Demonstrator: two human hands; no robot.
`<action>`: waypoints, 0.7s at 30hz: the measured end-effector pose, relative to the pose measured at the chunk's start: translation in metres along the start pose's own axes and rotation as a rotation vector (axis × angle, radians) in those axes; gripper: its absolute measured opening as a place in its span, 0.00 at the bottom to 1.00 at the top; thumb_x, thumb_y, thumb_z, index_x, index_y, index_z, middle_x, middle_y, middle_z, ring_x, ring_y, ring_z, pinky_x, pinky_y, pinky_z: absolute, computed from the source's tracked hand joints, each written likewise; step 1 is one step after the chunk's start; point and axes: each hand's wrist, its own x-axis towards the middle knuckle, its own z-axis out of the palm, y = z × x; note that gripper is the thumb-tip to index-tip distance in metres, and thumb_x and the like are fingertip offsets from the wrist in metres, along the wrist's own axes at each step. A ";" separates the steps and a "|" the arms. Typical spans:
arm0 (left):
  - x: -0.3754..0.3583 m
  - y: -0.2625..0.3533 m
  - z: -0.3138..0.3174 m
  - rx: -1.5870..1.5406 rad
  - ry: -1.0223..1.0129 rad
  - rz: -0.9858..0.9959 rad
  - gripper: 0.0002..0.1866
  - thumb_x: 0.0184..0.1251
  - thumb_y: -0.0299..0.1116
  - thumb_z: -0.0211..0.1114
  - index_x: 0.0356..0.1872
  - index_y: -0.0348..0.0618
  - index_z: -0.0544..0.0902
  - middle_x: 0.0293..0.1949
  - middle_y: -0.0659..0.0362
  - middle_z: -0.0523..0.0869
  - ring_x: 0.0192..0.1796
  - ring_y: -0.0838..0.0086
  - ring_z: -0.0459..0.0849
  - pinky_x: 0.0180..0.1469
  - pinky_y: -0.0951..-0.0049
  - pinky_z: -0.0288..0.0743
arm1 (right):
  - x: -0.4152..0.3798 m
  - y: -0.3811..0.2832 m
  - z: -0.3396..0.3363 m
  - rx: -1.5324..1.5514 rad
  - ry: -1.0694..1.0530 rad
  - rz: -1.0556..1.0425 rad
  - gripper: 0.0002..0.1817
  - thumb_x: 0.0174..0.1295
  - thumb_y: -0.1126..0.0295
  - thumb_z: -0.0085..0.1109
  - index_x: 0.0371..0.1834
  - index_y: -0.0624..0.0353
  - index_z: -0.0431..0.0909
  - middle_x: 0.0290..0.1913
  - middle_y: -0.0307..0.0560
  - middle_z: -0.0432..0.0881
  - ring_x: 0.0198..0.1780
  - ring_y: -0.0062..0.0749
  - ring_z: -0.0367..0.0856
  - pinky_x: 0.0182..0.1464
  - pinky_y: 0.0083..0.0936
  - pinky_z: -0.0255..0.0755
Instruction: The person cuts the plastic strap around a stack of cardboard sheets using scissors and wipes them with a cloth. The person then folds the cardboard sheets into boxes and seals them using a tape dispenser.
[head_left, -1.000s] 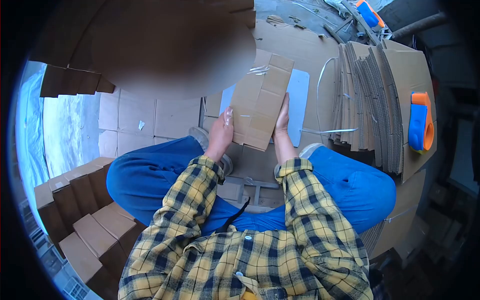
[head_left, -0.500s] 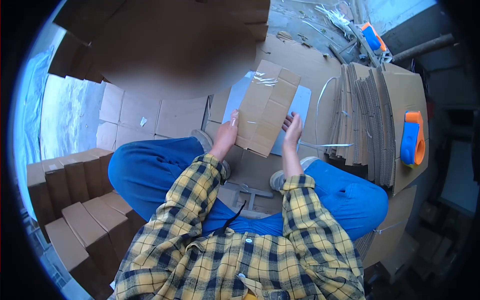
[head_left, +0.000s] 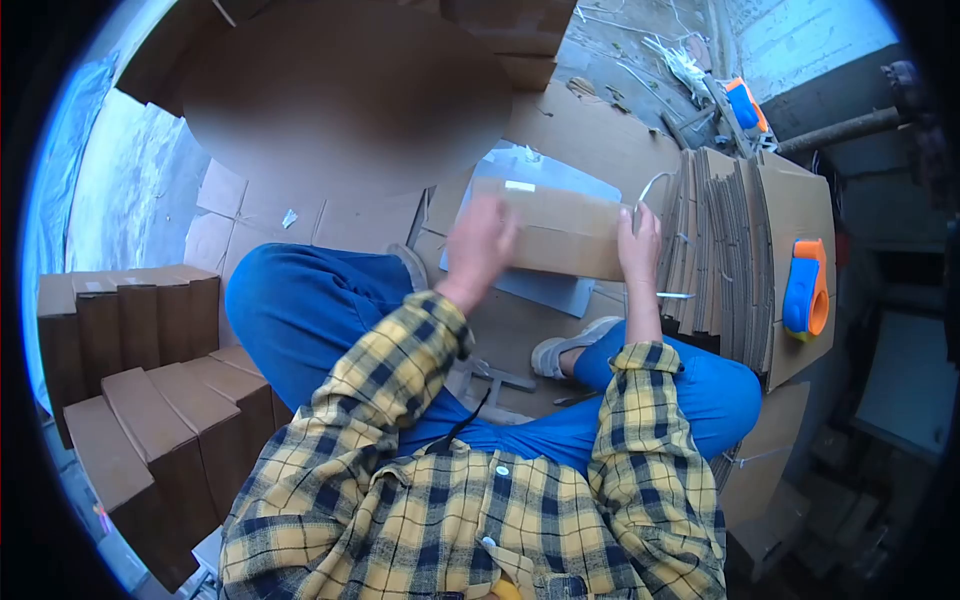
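Note:
A brown cardboard box (head_left: 568, 232) lies crosswise between my hands, long and narrow, with a small shiny strip near its upper left. My left hand (head_left: 482, 245), blurred by motion, is at the box's left end with its fingers over the edge. At the opposite end, my right hand (head_left: 640, 243) grips the box with its thumb and fingers raised along the side. Beneath the box is a pale, flat board (head_left: 560, 292), partly covered. The underside of the box is hidden.
Stacked flat cardboard (head_left: 715, 250) stands on the right, with an orange-and-blue tape dispenser (head_left: 806, 288) against it. Another dispenser (head_left: 746, 105) lies farther back. Rows of brown boxes (head_left: 165, 410) stand at my left. A white strap (head_left: 655, 182) curls near my right hand.
The cardboard piece has turned from nearly upright in view to crosswise and now shows a box-like side. My right hand has moved right and onto its end; my left hand has shifted slightly.

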 end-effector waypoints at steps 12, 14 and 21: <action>0.027 -0.054 0.029 -0.221 0.081 -0.275 0.25 0.73 0.48 0.48 0.59 0.38 0.70 0.52 0.42 0.79 0.55 0.47 0.77 0.58 0.57 0.68 | -0.013 0.014 0.019 0.074 -0.073 0.207 0.29 0.71 0.46 0.31 0.64 0.56 0.63 0.52 0.66 0.78 0.53 0.63 0.75 0.55 0.47 0.68; 0.021 -0.064 0.034 -0.238 0.082 -0.280 0.25 0.73 0.48 0.46 0.60 0.39 0.70 0.52 0.42 0.80 0.56 0.46 0.76 0.58 0.56 0.68 | -0.021 0.022 0.021 0.057 -0.085 0.214 0.29 0.71 0.46 0.30 0.63 0.56 0.63 0.51 0.65 0.78 0.53 0.63 0.75 0.54 0.48 0.68; 0.041 -0.090 0.055 -0.280 -0.005 -0.184 0.27 0.74 0.48 0.45 0.65 0.38 0.65 0.57 0.41 0.76 0.61 0.46 0.71 0.62 0.58 0.65 | -0.032 0.023 0.014 -0.029 -0.060 0.298 0.28 0.71 0.46 0.30 0.59 0.57 0.65 0.49 0.66 0.79 0.51 0.64 0.76 0.52 0.50 0.68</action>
